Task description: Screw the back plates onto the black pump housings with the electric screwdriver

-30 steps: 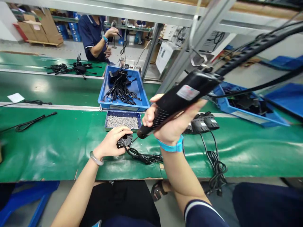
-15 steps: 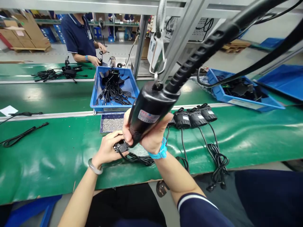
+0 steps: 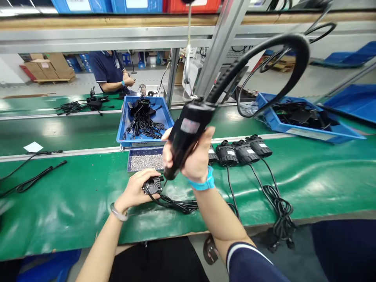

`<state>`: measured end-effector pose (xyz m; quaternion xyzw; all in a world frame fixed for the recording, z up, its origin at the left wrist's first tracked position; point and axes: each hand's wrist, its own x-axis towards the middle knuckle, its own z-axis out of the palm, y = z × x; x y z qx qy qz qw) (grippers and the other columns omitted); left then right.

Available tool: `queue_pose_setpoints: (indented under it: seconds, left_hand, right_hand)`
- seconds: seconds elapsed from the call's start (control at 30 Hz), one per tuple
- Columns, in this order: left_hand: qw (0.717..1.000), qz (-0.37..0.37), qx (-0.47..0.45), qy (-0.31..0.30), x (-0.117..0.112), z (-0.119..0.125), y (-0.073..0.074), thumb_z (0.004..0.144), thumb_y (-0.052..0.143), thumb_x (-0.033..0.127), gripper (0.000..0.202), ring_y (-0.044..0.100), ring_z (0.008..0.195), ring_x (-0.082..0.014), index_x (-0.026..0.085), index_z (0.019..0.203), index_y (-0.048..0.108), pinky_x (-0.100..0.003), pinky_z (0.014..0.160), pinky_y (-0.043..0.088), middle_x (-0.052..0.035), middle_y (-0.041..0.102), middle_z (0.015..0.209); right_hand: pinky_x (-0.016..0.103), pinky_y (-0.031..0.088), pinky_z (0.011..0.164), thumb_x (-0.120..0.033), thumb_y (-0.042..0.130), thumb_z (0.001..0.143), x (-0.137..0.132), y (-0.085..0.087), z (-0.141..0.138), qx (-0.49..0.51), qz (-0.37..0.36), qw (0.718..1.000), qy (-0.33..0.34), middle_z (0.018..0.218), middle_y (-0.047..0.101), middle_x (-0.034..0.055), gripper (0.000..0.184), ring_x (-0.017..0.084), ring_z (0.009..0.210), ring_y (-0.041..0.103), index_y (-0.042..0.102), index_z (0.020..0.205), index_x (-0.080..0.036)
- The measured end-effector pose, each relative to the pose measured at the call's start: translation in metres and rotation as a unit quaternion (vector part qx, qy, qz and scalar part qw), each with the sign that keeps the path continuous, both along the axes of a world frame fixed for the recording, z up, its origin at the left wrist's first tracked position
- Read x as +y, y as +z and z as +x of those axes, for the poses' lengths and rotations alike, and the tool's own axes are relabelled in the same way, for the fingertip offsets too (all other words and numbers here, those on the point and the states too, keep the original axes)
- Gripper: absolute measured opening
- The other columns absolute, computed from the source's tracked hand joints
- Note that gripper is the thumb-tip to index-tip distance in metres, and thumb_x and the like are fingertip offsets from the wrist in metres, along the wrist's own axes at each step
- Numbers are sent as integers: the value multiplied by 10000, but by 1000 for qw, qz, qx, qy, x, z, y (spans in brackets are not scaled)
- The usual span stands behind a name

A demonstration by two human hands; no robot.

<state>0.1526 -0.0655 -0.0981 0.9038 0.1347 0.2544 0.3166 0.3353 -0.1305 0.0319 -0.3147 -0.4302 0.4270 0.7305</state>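
My right hand [image 3: 195,156] is wrapped round a black electric screwdriver [image 3: 185,135] that hangs from a cord and a thick black cable. Its tip points down at a small black device [image 3: 152,185] with a black cord [image 3: 176,203] trailing right on the green belt. My left hand [image 3: 135,190] grips that device and holds it down on the belt. A small tray of silver screws [image 3: 145,160] lies just behind the device.
A blue bin of black corded parts [image 3: 143,117] sits behind the screw tray. A row of finished black devices [image 3: 239,150] with cords lies to the right. Another blue bin [image 3: 296,117] is at far right. A person in a dark shirt [image 3: 110,70] works across the belt.
The screwdriver has swung from a flat tilt to nearly upright, its tip staying at the device. My left hand kept hold of the device. The view has tilted up.
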Motion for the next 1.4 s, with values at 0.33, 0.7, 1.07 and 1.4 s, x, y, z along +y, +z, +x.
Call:
queue_pose_setpoints:
  seconds: [0.33, 0.7, 1.07, 1.4]
  left_hand:
    - [992, 54, -30, 112, -14, -16, 7, 832, 763, 410, 654, 682, 1106, -283, 203, 1407, 533, -420, 958, 576, -116, 676, 1228]
    - [913, 404, -64, 13, -81, 39, 12, 986, 591, 173, 469, 533, 1413, -273, 364, 1415, 585, -699, 1259, 64, -89, 630, 1470]
    - [943, 330, -38, 18, -108, 18, -47, 917, 510, 85, 444, 468, 1458, -301, 229, 1316, 638, -607, 1220, 286, -192, 576, 1487]
    - [957, 287, -19, -41, -118, 7, -97, 879, 510, 38, 400, 563, 1355, -278, 256, 1163, 687, -526, 1088, 502, -129, 642, 1402]
  right_hand:
    - [455, 389, 1173, -685, 725, 802, 11, -67, 35, -167, -180, 967, -66, 1319, 683, 80, 596, 282, 1402, 485, 680, 1221, -263]
    - [389, 594, 819, -862, 310, 898, -101, -136, 14, -25, -292, 953, 72, 985, 775, 108, 824, 236, 884, 743, 689, 1163, -181]
    - [581, 433, 1124, -403, 704, 940, -34, -152, 103, -341, -445, 778, -284, 1439, 582, 134, 512, 317, 1309, 569, 574, 1381, -178]
    - [682, 10, 1222, -419, 791, 716, 11, -187, 113, -555, -472, 558, -398, 1657, 240, 346, 808, 525, 1560, 52, 565, 1351, 26]
